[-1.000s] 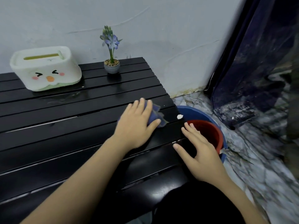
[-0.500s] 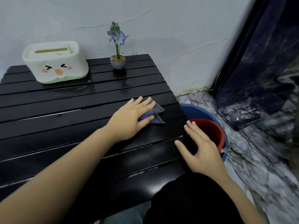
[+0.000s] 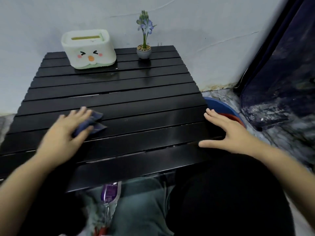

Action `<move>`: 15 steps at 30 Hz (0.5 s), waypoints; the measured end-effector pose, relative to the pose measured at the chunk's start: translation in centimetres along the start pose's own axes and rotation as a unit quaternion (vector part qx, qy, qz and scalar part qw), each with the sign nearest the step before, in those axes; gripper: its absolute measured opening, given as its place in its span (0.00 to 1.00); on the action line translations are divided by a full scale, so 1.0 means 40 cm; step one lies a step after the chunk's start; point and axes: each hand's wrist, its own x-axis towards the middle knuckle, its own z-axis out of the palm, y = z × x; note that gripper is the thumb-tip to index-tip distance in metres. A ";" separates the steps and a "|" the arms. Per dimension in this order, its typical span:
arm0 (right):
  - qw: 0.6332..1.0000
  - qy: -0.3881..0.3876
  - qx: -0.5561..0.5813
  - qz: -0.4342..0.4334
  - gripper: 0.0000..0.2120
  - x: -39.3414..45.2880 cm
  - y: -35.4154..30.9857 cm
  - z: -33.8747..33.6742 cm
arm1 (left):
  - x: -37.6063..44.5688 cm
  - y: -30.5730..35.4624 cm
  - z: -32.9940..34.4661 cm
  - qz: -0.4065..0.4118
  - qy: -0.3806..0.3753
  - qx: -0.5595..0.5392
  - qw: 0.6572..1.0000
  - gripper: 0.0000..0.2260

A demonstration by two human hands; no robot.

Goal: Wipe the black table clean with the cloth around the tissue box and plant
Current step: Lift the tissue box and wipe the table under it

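The black slatted table (image 3: 136, 92) fills the middle of the view. My left hand (image 3: 66, 133) presses a folded dark blue cloth (image 3: 95, 123) flat on the near left part of the top; the hand is motion-blurred. My right hand (image 3: 226, 133) rests with spread fingers on the table's near right edge. A white tissue box (image 3: 87, 50) with a cartoon face stands at the back left. A small grey pot with a purple-flowered plant (image 3: 144, 48) stands at the back, right of the box.
A blue basin (image 3: 219, 104) with a red bowl (image 3: 237, 119) inside sits on the marble floor right of the table. A dark curtain (image 3: 279, 74) hangs at the far right. The white wall backs the table. My knees and a purple packet (image 3: 110, 193) lie below the front edge.
My left hand has slid the cloth leftward across the near slats, away from the right edge. My right hand stays at the right edge. The view has pulled back and shows the whole table.
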 end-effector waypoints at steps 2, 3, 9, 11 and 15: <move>0.995 -0.090 -0.032 -0.013 0.59 -0.001 0.009 -0.040 | 0.030 0.168 0.059 0.074 -0.014 0.007 0.997 0.30; 0.991 -0.124 -0.054 -0.021 0.60 0.000 0.010 -0.053 | 0.050 0.245 0.093 0.099 -0.027 0.015 0.995 0.33; 0.983 -0.175 -0.062 -0.007 0.60 0.015 0.005 -0.067 | 0.105 0.587 0.255 0.204 -0.061 0.030 0.977 0.27; 0.986 -0.167 -0.030 -0.002 0.59 0.007 0.010 -0.060 | 0.087 0.572 0.261 0.235 -0.071 0.035 0.969 0.23; 0.991 -0.131 0.005 0.001 0.60 -0.005 0.017 -0.044 | -0.012 0.414 0.193 0.252 -0.078 0.006 0.965 0.24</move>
